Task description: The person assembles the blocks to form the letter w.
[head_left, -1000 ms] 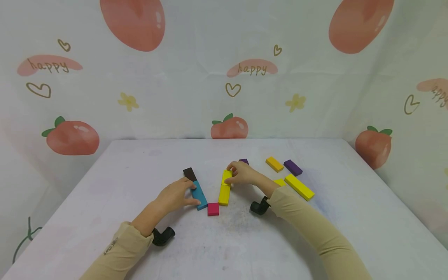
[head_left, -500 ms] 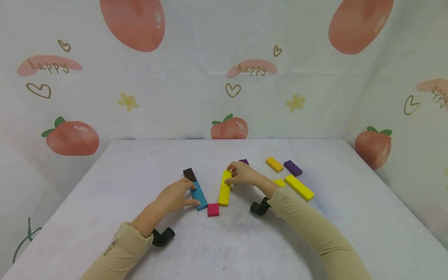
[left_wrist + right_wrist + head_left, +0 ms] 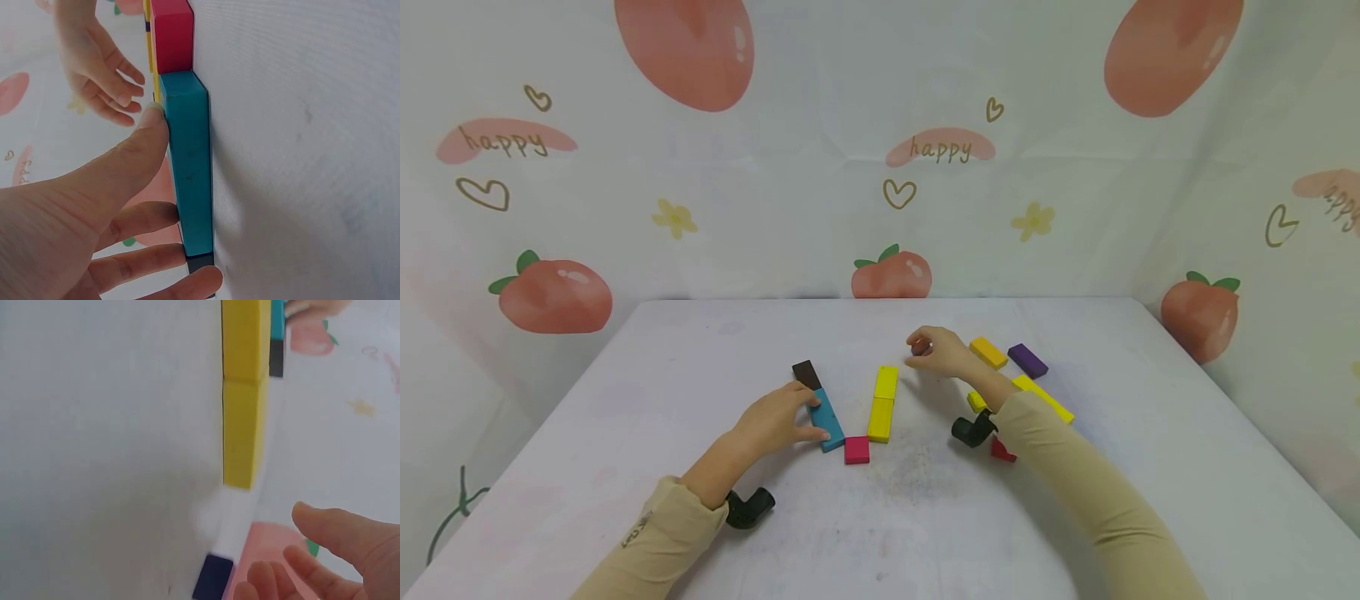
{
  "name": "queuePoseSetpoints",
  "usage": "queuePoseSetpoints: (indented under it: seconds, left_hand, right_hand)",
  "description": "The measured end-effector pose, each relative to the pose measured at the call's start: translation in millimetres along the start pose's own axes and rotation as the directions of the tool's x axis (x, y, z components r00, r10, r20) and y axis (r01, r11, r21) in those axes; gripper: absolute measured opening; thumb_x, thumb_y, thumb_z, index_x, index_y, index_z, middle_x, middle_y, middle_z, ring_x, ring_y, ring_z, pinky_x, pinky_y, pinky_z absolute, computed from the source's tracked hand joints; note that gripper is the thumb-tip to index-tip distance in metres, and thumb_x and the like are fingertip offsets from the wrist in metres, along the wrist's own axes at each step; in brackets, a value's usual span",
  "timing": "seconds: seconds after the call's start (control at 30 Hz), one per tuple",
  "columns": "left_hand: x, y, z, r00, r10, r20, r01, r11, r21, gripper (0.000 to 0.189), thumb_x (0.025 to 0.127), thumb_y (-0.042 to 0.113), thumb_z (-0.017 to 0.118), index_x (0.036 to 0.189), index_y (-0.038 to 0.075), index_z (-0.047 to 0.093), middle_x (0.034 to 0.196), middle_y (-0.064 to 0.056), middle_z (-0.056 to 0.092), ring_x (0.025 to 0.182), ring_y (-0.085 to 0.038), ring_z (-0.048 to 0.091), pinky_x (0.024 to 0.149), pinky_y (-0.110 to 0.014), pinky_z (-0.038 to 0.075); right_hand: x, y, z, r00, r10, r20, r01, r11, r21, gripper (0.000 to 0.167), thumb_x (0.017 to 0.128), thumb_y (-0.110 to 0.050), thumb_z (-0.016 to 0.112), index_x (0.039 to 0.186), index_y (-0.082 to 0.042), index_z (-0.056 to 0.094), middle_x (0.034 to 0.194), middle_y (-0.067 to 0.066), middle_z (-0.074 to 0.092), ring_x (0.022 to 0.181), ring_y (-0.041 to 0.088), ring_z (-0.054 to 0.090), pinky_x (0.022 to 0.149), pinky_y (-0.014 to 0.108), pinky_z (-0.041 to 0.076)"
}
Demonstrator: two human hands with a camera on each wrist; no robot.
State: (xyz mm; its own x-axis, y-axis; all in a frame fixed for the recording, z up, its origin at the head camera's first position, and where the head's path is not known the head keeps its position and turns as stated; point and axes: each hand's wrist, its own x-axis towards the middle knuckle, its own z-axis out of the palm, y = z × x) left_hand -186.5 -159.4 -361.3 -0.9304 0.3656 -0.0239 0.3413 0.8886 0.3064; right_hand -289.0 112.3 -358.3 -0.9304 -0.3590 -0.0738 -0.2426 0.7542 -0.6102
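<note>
In the head view, my left hand point(image 3: 775, 418) rests its thumb and fingers on a blue block point(image 3: 827, 425). A black block point(image 3: 806, 373) adjoins its far end, and a red block point(image 3: 857, 450) lies at its near end. The left wrist view shows my thumb touching the blue block point(image 3: 189, 162) by the red block point(image 3: 173, 36). Two yellow blocks point(image 3: 882, 417) lie end to end beyond the red one. My right hand point(image 3: 943, 353) is off them, holding nothing, fingers loosely curved. In the right wrist view, a dark purple block point(image 3: 214, 576) is near its fingertips.
Right of the right hand lie an orange block point(image 3: 988, 352), a purple block point(image 3: 1027, 360) and a long yellow block point(image 3: 1052, 402). A short yellow block point(image 3: 976, 402) and a red block point(image 3: 1002, 451) are partly covered by the right arm. Printed cloth stands behind the table.
My right hand has let go of the far yellow block and moved away and to the right, over the purple block. The left hand has not visibly moved.
</note>
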Motion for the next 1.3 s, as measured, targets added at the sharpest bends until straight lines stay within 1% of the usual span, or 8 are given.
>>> queuePoseSetpoints:
  seconds: [0.13,0.33,0.47,0.7,1.03,1.3]
  left_hand:
    - [0.2,-0.3,0.4,1.0,-0.003,0.005,0.003,1.0,0.003,0.054,0.075,0.037,0.076,0.114,0.002,0.062,0.122,-0.016,0.057,0.112,-0.031,0.056,0.096,-0.045,0.049]
    - [0.1,-0.2,0.4,1.0,-0.003,0.008,0.003,1.0,0.002,0.054,0.075,0.037,0.076,0.114,0.002,0.062,0.122,-0.016,0.057,0.111,-0.03,0.056,0.096,-0.045,0.049]
    - [-0.2,-0.2,0.2,1.0,-0.001,0.009,0.001,1.0,0.0,0.054,0.075,0.037,0.076,0.114,0.002,0.062,0.121,-0.016,0.057,0.111,-0.03,0.056,0.095,-0.045,0.049]
    - [0.0,-0.3,0.4,1.0,0.001,0.007,-0.001,1.0,0.003,0.054,0.076,0.037,0.075,0.114,0.002,0.062,0.121,-0.015,0.058,0.11,-0.029,0.057,0.095,-0.044,0.05]
    - [0.7,-1.0,0.4,1.0,-0.002,0.011,0.002,1.0,0.005,0.054,0.076,0.038,0.075,0.114,0.002,0.062,0.122,-0.016,0.057,0.111,-0.03,0.056,0.096,-0.045,0.049]
    - [0.3,-0.8,0.1,1.0,0.004,0.004,-0.004,1.0,0.003,0.054,0.076,0.038,0.075,0.114,0.002,0.062,0.122,-0.016,0.057,0.112,-0.03,0.056,0.096,-0.045,0.049]
  right_hand:
    - [3.7,8.2,-5.4,0.998,0.066,-0.022,-0.065,0.998,0.012,0.039,0.087,-0.021,0.066,0.121,-0.005,0.057,0.115,0.017,0.06,0.101,0.028,0.058,0.091,0.036,0.053]
    - [5.4,16.0,-10.9,0.994,0.105,-0.037,-0.104,0.994,0.011,0.04,0.087,-0.018,0.065,0.122,-0.002,0.055,0.118,0.02,0.058,0.107,0.032,0.055,0.093,0.04,0.05]
    - [6.4,17.9,-12.7,0.989,0.144,-0.02,-0.144,0.989,0.02,0.043,0.087,-0.019,0.065,0.125,-0.003,0.054,0.121,0.02,0.056,0.108,0.032,0.053,0.094,0.039,0.05]
    - [10.3,20.2,-11.0,0.975,0.219,0.034,-0.22,0.974,0.046,0.045,0.087,-0.019,0.065,0.129,-0.009,0.051,0.126,0.019,0.053,0.109,0.031,0.052,0.097,0.041,0.049]
    - [17.6,24.0,-7.8,0.971,0.23,0.063,-0.233,0.971,0.052,0.045,0.086,-0.016,0.066,0.128,-0.01,0.052,0.126,0.02,0.054,0.107,0.031,0.052,0.098,0.041,0.049]
    - [17.8,24.1,-5.3,0.976,0.213,0.031,-0.215,0.976,0.035,0.042,0.084,-0.013,0.068,0.123,-0.008,0.055,0.118,0.019,0.057,0.101,0.028,0.052,0.096,0.038,0.049]
